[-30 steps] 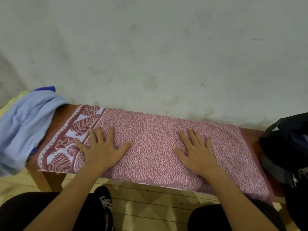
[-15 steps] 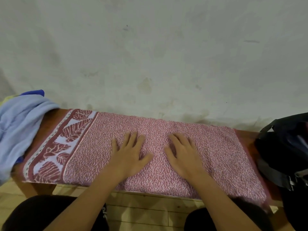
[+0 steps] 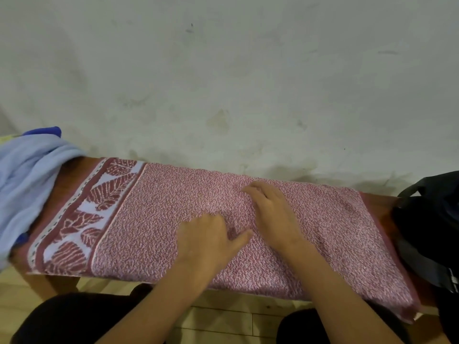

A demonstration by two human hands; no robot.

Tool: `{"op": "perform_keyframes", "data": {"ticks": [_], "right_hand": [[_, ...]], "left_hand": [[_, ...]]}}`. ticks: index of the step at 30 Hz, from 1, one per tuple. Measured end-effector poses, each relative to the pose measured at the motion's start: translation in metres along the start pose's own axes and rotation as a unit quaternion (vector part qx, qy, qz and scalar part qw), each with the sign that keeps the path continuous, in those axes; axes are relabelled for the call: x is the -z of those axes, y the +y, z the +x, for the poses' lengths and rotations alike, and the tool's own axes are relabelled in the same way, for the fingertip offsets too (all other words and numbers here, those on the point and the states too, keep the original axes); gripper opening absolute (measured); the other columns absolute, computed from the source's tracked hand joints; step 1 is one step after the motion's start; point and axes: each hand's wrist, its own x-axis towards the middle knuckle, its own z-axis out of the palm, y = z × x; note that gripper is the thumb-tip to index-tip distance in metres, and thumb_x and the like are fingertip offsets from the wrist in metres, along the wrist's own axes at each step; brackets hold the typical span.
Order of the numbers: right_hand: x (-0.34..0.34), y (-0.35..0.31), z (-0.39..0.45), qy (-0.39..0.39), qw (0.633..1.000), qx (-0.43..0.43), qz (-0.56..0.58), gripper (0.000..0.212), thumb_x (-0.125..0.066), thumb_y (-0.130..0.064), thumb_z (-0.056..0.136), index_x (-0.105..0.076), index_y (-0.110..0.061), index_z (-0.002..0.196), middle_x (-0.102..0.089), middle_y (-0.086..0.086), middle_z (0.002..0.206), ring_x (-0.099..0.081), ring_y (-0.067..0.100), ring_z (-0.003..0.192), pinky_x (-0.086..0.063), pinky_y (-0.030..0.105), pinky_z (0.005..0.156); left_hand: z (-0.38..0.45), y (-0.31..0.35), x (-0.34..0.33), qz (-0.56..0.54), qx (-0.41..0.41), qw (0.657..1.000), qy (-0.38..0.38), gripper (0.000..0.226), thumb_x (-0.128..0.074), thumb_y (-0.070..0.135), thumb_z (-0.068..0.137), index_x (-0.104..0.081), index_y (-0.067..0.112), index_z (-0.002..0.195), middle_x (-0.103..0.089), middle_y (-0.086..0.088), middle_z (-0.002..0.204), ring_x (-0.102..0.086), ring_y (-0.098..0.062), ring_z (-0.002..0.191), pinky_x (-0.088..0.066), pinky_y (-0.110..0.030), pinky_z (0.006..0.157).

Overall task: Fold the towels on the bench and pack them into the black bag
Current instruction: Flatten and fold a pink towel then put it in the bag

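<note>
At the middle of the long pink-and-white patterned terry towel lying flat along the wooden bench, the left hand and right hand gather cloth under curling fingers, seemingly mid-fold, so next an end should be lifted across, with the black fabric bag waiting beyond the right hand.

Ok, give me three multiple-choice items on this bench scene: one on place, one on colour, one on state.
1. Where is the black bag?
A. right end of the bench
B. left end
C. on the floor

2. What colour is the towel heaped at the left end?
A. green
B. light blue
C. orange

3. How does the red patterned towel lie?
A. rolled up
B. inside the bag
C. spread along the bench

Key: 1 A, it sits at the right edge. 2 B, pale blue cloth. 3 C, both the left hand and right hand rest on it, flat along the seat.
</note>
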Motion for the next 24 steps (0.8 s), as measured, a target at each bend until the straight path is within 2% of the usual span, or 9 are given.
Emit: {"op": "perform_keyframes", "data": {"ticks": [2, 4, 6, 8, 11, 16, 18, 20, 24], "right_hand": [[0.002, 0.0, 0.016, -0.024, 0.999, 0.03, -0.016, 0.075, -0.06, 0.021, 0.07, -0.059, -0.019, 0.134, -0.055, 0.007, 0.136, -0.049, 0.027, 0.129, -0.04, 0.049, 0.111], [0.004, -0.003, 0.032, -0.069, 0.995, 0.064, -0.044, 0.084, -0.055, 0.023, 0.069, -0.055, -0.023, 0.138, -0.048, 0.004, 0.145, -0.041, 0.024, 0.137, -0.033, 0.045, 0.114], [0.004, -0.005, 0.044, -0.13, 0.985, 0.093, -0.064, 0.078, -0.053, 0.019, 0.075, -0.055, -0.027, 0.137, -0.04, -0.002, 0.152, -0.03, 0.019, 0.144, -0.024, 0.04, 0.116], [0.001, -0.005, 0.054, -0.152, 0.98, 0.106, -0.072, 0.056, -0.055, 0.01, 0.084, -0.061, -0.027, 0.125, -0.042, -0.005, 0.151, -0.03, 0.016, 0.143, -0.023, 0.038, 0.117], [0.0, -0.001, 0.06, -0.12, 0.982, 0.109, -0.102, 0.024, -0.06, -0.009, 0.09, -0.065, -0.027, 0.105, -0.052, -0.007, 0.14, -0.04, 0.016, 0.134, -0.028, 0.037, 0.109], [0.008, 0.009, 0.057, -0.059, 0.992, 0.079, -0.078, 0.014, -0.055, -0.014, 0.089, -0.061, -0.023, 0.098, -0.061, -0.007, 0.126, -0.05, 0.016, 0.12, -0.032, 0.035, 0.097], [0.017, 0.012, 0.058, -0.018, 0.998, 0.042, -0.03, 0.004, -0.058, -0.018, 0.087, -0.06, -0.02, 0.089, -0.063, -0.004, 0.114, -0.053, 0.019, 0.11, -0.031, 0.034, 0.089], [0.028, 0.012, 0.06, 0.018, 1.0, 0.019, -0.001, 0.008, -0.059, -0.023, 0.084, -0.055, -0.021, 0.078, -0.063, -0.004, 0.102, -0.054, 0.017, 0.101, -0.029, 0.032, 0.084], [0.052, -0.002, 0.064, 0.028, 0.997, 0.059, 0.04, 0.018, -0.039, -0.033, 0.08, -0.046, -0.023, 0.066, -0.057, -0.009, 0.072, -0.051, 0.012, 0.072, -0.033, 0.031, 0.082]], "left_hand": [[-0.005, 0.004, 0.001, 0.005, -0.001, 0.999, -0.037, 0.068, -0.04, 0.087, 0.076, -0.052, 0.021, 0.063, -0.054, 0.006, 0.059, -0.053, -0.009, 0.053, -0.054, -0.03, 0.062], [-0.005, 0.004, 0.0, -0.008, -0.003, 0.998, -0.065, 0.065, -0.045, 0.084, 0.077, -0.053, 0.02, 0.069, -0.058, 0.004, 0.066, -0.059, -0.012, 0.062, -0.055, -0.032, 0.064], [-0.001, 0.002, -0.002, -0.029, -0.004, 0.996, -0.087, 0.058, -0.05, 0.077, 0.081, -0.052, 0.019, 0.077, -0.059, 0.002, 0.074, -0.06, -0.015, 0.07, -0.054, -0.033, 0.067], [0.003, -0.001, -0.003, -0.051, -0.014, 0.993, -0.102, 0.049, -0.053, 0.068, 0.086, -0.049, 0.02, 0.079, -0.056, 0.003, 0.077, -0.057, -0.016, 0.072, -0.051, -0.033, 0.068], [0.005, -0.006, -0.005, -0.098, -0.045, 0.988, -0.112, 0.04, -0.056, 0.051, 0.094, -0.041, 0.022, 0.071, -0.047, 0.005, 0.068, -0.048, -0.014, 0.063, -0.045, -0.033, 0.062], [0.01, -0.02, 0.007, -0.298, -0.01, 0.944, -0.138, 0.031, -0.06, 0.028, 0.096, -0.052, 0.014, 0.07, -0.052, 0.002, 0.062, -0.053, -0.01, 0.047, -0.049, -0.023, 0.05], [0.016, -0.034, 0.021, -0.367, 0.024, 0.922, -0.124, 0.024, -0.06, 0.025, 0.095, -0.054, 0.013, 0.075, -0.058, 0.0, 0.068, -0.06, -0.011, 0.053, -0.055, -0.025, 0.055], [0.021, -0.047, 0.034, -0.41, 0.044, 0.906, -0.095, 0.017, -0.058, 0.022, 0.097, -0.053, 0.012, 0.083, -0.059, -0.005, 0.073, -0.057, -0.015, 0.058, -0.054, -0.033, 0.058], [0.03, -0.067, 0.048, -0.491, 0.076, 0.868, -0.006, 0.012, -0.055, 0.017, 0.099, -0.056, 0.013, 0.088, -0.054, -0.004, 0.062, -0.044, -0.011, 0.049, -0.036, -0.021, 0.046]]}}
